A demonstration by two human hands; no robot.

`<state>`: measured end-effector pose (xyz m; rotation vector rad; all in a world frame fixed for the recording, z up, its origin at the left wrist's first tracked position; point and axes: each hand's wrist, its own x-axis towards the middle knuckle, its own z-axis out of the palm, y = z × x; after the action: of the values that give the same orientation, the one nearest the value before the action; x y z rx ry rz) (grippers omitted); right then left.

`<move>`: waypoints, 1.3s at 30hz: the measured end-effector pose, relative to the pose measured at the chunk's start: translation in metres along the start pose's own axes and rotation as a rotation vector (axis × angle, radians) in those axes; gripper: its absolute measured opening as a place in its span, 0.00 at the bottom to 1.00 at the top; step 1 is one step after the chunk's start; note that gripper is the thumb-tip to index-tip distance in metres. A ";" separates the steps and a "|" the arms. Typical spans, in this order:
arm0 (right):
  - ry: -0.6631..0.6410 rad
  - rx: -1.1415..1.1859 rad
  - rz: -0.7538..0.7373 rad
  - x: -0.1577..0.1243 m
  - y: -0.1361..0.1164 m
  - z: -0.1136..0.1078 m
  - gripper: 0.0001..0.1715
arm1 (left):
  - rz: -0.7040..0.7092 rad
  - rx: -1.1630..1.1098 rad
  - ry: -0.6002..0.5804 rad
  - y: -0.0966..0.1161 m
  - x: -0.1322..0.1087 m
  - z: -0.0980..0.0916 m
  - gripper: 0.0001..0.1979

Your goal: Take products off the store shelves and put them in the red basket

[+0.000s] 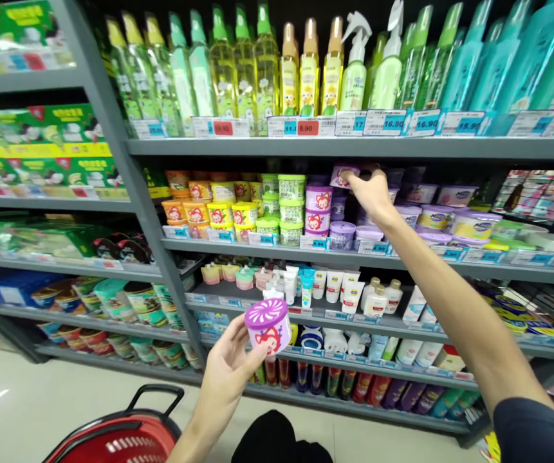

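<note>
My left hand is closed around a small purple air freshener tub with a slotted purple lid and a red cartoon fox on its side, held in front of the lower shelves. Up at the middle shelf, my right hand grips another purple tub with a similar fox picture, partly covered by the fingers. Just left of that hand stands a stack of matching purple tubs. A shorter purple tub sits below it at the shelf's front edge.
Green tubs and yellow and orange tubs line the same shelf to the left. Above runs a shelf edge with spray bottles. A red shopping basket stands on the floor at lower left.
</note>
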<state>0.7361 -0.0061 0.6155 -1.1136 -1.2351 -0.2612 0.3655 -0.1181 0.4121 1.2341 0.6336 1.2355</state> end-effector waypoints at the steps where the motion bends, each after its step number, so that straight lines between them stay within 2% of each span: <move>1: 0.022 -0.027 0.046 -0.006 -0.002 -0.005 0.30 | -0.032 -0.006 0.031 0.003 0.003 0.006 0.32; 3: 0.035 -0.041 0.152 -0.022 -0.010 -0.016 0.33 | -0.113 -0.013 0.067 0.013 0.012 0.021 0.33; 5: -0.006 0.009 0.227 -0.038 -0.023 -0.026 0.34 | -0.180 -0.018 0.089 0.029 0.022 0.038 0.35; 10: -0.076 0.133 0.484 -0.065 -0.057 -0.046 0.35 | -0.304 0.046 0.140 0.086 0.050 0.074 0.36; 14: -0.098 0.114 0.646 -0.075 -0.081 -0.062 0.35 | -0.464 0.139 0.070 0.138 0.065 0.084 0.39; 17: -0.122 0.079 0.750 -0.084 -0.099 -0.077 0.36 | -0.590 0.219 0.108 0.166 0.066 0.083 0.42; 19: -0.119 0.074 0.801 -0.091 -0.107 -0.085 0.36 | -0.671 0.297 0.150 0.177 0.064 0.082 0.43; 22: -0.110 0.084 0.832 -0.095 -0.109 -0.094 0.37 | -0.745 0.339 0.183 0.183 0.060 0.090 0.43; 26: -0.128 0.053 0.776 -0.081 -0.099 -0.093 0.36 | -0.738 0.361 0.211 0.182 0.052 0.115 0.41; 29: -0.158 0.064 0.737 -0.061 -0.088 -0.083 0.33 | -0.741 0.407 0.230 0.180 0.042 0.134 0.42; 34: -0.264 0.077 0.776 -0.036 -0.067 -0.059 0.26 | -0.653 0.372 0.306 0.177 0.031 0.158 0.38; 39: -0.287 0.132 0.764 -0.029 -0.066 -0.042 0.33 | -0.582 0.326 0.323 0.172 0.030 0.162 0.38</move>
<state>0.7055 -0.0821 0.6296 -1.4520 -0.9664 0.5670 0.4591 -0.1692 0.6251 1.0042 1.3670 0.8565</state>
